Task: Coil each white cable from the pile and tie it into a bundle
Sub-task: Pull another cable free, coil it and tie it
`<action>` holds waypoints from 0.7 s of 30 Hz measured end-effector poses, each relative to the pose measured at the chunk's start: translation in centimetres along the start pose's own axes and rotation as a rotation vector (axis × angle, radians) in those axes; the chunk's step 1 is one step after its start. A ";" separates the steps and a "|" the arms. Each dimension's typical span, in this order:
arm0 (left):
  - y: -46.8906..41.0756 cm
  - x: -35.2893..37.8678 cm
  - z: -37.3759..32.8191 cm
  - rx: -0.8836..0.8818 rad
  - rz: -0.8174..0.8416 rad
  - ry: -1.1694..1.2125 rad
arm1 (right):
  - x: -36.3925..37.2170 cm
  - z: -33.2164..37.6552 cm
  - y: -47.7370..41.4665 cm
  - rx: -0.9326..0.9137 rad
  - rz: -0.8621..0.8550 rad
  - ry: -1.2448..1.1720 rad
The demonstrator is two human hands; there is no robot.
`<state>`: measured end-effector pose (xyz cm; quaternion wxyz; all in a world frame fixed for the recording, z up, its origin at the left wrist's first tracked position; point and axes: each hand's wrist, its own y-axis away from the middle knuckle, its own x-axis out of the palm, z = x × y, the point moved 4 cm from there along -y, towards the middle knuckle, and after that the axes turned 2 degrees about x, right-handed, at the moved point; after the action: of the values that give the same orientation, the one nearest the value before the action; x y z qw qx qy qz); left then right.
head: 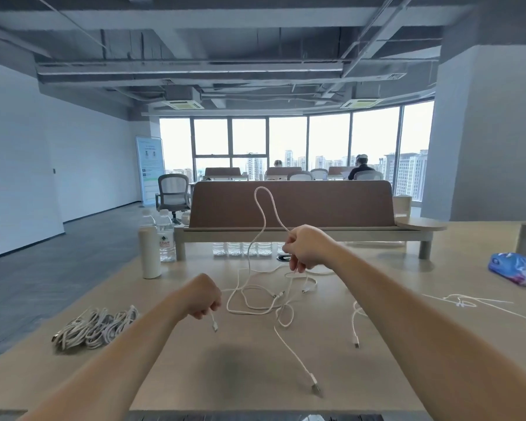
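A pale wooden desk [195, 375] carries everything. At its far edge a brown divider [331, 208] on a raised shelf closes off the view beyond, with a white bottle [149, 253] and a clear water bottle [166, 238] standing near the far left corner. Finished cable bundles [94, 328] are heaped by the left edge; a blue plastic bag [516, 267] and thin white ties [471, 303] lie towards the right edge. The loose pile of white cables [255, 302] is spread across the middle of the desk, one plug [315, 390] pointing at the near edge. The white cable [261, 187] being worked is gripped in the raised right hand [304, 249], fingers curled round it; a tall, narrow loop stands upright above the fist, its long axis vertical, while strands hang down into the pile. The left hand [205, 296], held lower, pinches a cable end, its connector [214, 324] pointing down at the desk. Whether both hands hold one cable cannot be told.
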<state>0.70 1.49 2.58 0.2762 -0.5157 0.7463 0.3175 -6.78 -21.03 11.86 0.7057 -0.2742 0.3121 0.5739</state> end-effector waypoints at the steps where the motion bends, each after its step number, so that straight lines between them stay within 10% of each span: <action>1: 0.2 0.2 0.3 -0.002 0.010 -0.025 | -0.1 0.0 0.4 0.004 -0.001 0.011; 7: 0.3 0.4 0.8 -0.088 -0.022 0.192 | -1.0 -0.5 0.9 -0.018 -0.073 -0.021; 14: 2.9 -4.5 -5.2 0.237 -0.297 0.630 | -1.2 -2.0 -0.7 -0.013 -0.137 0.110; 21: 8.3 -3.5 -13.3 0.468 -0.004 0.324 | -0.8 -2.3 -1.6 -0.022 -0.157 0.220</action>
<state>-7.21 -4.28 15.36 0.2654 -0.4837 0.8326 0.0495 -5.62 -23.62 11.00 0.7069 -0.3669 0.3587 0.4868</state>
